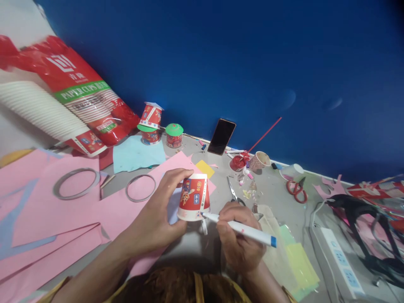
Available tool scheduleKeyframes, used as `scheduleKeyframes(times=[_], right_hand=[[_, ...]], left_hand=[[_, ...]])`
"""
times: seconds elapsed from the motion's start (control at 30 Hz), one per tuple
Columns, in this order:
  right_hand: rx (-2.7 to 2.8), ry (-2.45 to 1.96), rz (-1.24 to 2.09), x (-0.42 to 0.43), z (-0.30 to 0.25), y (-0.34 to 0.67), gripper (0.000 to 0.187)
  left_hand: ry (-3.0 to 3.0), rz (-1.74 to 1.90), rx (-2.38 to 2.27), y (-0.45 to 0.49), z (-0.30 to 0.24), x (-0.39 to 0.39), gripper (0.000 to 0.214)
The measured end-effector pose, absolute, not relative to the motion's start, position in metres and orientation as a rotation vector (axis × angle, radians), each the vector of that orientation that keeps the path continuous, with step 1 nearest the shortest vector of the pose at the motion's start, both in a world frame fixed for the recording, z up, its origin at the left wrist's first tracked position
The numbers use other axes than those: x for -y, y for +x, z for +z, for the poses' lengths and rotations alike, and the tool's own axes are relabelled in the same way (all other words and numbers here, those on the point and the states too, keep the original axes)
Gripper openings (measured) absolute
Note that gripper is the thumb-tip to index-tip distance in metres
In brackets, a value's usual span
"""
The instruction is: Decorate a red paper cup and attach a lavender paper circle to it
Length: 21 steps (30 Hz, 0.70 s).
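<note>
My left hand (160,206) is wrapped around a red and white printed paper cup (193,197), which is upside down with its wide rim lowest. Between the fingers and thumb of my right hand (241,235) is a white marker (249,231) with a blue end. Its tip meets the white band near the cup's rim, where small coloured marks show. Just below the cup, a small white strip (204,227) sticks out. Behind my right hand lie dark-handled scissors (232,191), partly hidden.
Pink paper sheets (126,214) and two tape rolls (140,188) spread at the left. Cups with green tops (174,130), a phone (221,136) and a bag of paper cups (85,92) stand along the blue wall. Red scissors (296,190) and a power strip (342,263) lie at the right.
</note>
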State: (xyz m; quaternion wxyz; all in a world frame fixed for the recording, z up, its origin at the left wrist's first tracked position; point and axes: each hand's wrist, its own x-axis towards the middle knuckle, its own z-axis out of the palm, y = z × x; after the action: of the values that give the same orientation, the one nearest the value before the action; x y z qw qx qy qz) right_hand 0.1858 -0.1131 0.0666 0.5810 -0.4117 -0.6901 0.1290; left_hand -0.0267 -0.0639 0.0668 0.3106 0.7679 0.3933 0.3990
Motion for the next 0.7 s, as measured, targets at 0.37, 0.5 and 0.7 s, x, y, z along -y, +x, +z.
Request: scheduleKeyframes(times=[0.37, 0.5, 0.7], right_hand=[[1.560, -0.965, 0.345, 0.1143, 0.0641, 0.1893, 0.009], [1.568, -0.963, 0.333, 0.1130, 0.0665, 0.1887, 0.011], [1.570, -0.992, 0.327, 0.1149, 0.0658, 0.1885, 0.010]], left_hand=[[2.032, 1.035, -1.065, -0.0273, 0.0683, 0.0633, 0.088], [2.029, 1.031, -1.074, -0.0268, 0.0686, 0.0637, 0.088], [2.030, 1.035, -1.062, -0.0261, 0.0688, 0.0628, 0.088]])
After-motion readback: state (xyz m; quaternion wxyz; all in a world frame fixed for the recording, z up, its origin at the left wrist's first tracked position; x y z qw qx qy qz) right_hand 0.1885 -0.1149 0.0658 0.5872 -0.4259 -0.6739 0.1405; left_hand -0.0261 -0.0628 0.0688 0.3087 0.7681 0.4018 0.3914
